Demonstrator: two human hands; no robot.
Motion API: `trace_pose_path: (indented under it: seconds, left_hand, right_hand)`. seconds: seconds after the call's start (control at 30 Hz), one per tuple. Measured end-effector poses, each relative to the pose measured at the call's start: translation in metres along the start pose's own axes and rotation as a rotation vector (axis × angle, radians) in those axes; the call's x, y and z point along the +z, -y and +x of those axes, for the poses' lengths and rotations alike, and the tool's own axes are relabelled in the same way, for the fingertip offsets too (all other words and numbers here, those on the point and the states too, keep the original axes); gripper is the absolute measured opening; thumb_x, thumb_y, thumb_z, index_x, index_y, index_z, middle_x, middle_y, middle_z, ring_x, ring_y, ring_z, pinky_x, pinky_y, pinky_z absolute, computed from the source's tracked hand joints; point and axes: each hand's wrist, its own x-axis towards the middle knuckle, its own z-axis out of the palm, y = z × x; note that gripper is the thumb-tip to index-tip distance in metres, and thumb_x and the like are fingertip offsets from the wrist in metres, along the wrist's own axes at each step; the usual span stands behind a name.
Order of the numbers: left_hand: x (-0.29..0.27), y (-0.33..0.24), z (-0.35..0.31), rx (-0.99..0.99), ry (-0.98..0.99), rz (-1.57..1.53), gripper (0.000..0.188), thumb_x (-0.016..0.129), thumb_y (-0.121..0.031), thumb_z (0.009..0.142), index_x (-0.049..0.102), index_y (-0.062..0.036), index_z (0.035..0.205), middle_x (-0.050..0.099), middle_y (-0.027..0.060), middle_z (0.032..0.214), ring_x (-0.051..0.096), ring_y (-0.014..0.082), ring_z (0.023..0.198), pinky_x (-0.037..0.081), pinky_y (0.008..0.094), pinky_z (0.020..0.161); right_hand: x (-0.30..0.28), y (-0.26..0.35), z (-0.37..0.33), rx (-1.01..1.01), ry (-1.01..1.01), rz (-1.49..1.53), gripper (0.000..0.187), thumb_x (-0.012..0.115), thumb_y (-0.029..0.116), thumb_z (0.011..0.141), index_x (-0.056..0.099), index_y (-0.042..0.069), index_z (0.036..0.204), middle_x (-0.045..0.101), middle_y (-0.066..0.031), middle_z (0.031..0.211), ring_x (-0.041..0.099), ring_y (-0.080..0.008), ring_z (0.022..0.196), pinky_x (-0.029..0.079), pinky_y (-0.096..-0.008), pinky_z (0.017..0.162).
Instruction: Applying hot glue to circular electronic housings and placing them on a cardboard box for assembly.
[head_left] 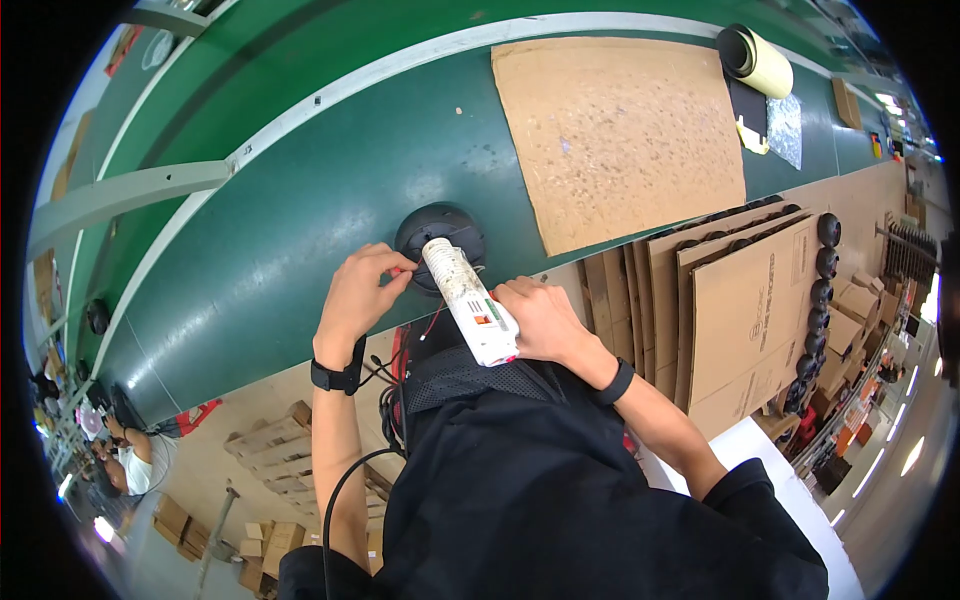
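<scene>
My right hand point(540, 318) is wrapped around a white, tube-bodied handheld tool point(470, 305) that looks like a heat gun; its front half is stained and ribbed. The tool's front end reaches over a round black part point(437, 212) on the green bench. To the left of the tool, my left hand point(360, 290) has its fingertips pinched together beside the black part. A small red piece point(402, 271), perhaps a wire end, shows at those fingertips. Thin red and dark wires point(432, 322) hang over the bench's near edge.
A worn cardboard sheet point(620, 140) lies on the green bench point(300, 250), with a yellowish roll point(760, 62) and clear plastic wrap point(785, 130) to its right. Upright cardboard panels point(750, 310) stand beside the bench. Wooden pallets point(280, 450) lie lower left; another person point(130, 455) sits far left.
</scene>
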Motion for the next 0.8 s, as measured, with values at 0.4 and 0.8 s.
trace_pose_path:
  seconds: [0.4, 0.8]
  left_hand:
    - [0.009, -0.009, -0.02, -0.269, -0.337, -0.068, 0.024, 0.071, -0.02, 0.089, 0.072, -0.0039, 0.106, 0.072, 0.0135, 0.093, 0.07, 0.027, 0.086, 0.054, 0.0403, 0.071]
    - [0.011, -0.014, -0.033, -0.111, -0.045, -0.237, 0.016, 0.067, -0.017, 0.088, 0.073, -0.0026, 0.092, 0.071, 0.0151, 0.082, 0.069, 0.0312, 0.074, 0.052, 0.0379, 0.069]
  right_hand:
    - [-0.007, -0.003, -0.003, 0.009, 0.037, 0.079, 0.039, 0.079, 0.031, 0.07, 0.062, 0.002, 0.089, 0.064, -0.0164, 0.08, 0.064, -0.0373, 0.078, 0.05, -0.0457, 0.065]
    - [-0.036, -0.013, -0.012, 0.021, 0.041, 0.417, 0.028, 0.075, 0.018, 0.07, 0.061, 0.001, 0.087, 0.063, -0.0198, 0.081, 0.062, -0.0413, 0.077, 0.05, -0.042, 0.068]
